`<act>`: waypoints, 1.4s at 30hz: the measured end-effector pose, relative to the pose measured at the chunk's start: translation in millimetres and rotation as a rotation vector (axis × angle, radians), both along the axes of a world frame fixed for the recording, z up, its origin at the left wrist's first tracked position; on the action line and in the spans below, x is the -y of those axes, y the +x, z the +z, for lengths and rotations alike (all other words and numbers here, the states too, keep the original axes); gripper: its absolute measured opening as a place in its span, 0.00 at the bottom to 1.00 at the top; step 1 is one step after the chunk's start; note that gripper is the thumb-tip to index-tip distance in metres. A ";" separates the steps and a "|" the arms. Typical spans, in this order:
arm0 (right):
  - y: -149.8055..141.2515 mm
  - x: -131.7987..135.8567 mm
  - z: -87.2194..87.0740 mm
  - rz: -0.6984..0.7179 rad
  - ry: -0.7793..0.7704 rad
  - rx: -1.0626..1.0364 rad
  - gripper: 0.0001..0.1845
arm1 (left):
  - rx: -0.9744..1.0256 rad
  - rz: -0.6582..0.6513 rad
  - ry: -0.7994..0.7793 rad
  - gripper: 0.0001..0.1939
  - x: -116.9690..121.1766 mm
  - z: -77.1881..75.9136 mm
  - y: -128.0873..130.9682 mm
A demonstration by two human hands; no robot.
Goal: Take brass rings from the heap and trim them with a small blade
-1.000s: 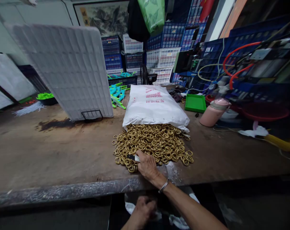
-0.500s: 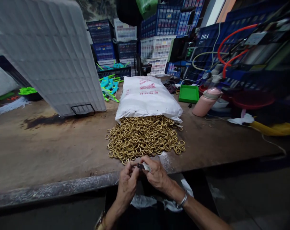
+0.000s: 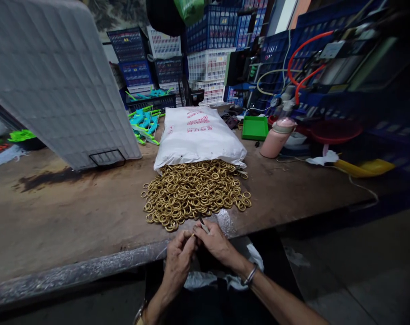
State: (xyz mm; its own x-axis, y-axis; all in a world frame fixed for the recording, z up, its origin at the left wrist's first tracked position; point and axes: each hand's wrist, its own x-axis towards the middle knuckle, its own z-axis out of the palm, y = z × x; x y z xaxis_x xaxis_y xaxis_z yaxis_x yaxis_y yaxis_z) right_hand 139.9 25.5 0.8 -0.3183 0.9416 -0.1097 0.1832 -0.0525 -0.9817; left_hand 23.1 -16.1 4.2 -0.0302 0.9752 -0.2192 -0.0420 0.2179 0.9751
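My left hand (image 3: 179,253) is closed in a pinch at the table's front edge, with a small bit of a gold ring (image 3: 193,235) showing at its fingertips; most of it is hidden. Close against it, my right hand (image 3: 214,241) grips a small knife (image 3: 204,225) with a dark blade and a pale handle, the blade pointing up and away from me. Just beyond both hands lies a heap of gold rings (image 3: 191,192), spilling from the mouth of a white sack (image 3: 200,140) with red print.
A tall white ribbed panel (image 3: 62,81) stands at the left. Teal and green plastic pieces (image 3: 144,122) lie behind it. Rightward are a green tray (image 3: 255,128), a pink bottle (image 3: 276,140) and a machine with red hoses (image 3: 293,58). Stacked crates (image 3: 208,63) fill the back.
The knife has turned from lying across toward my left fingers to pointing up toward the heap. My hands remain close together. The whole view has shifted a little.
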 end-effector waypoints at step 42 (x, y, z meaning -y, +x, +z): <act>8.7 10.4 1.5 0.205 0.379 0.905 0.14 | 0.089 0.020 0.037 0.15 10.6 -3.0 -9.4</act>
State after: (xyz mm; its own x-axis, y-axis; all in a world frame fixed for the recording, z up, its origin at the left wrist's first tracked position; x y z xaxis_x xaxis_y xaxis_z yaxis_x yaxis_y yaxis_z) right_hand 148.7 15.1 2.3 -0.4232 0.9010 -0.0953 0.8401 0.3509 -0.4136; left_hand 13.7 -26.6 1.1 -0.0318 0.9820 -0.1861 -0.1328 0.1804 0.9746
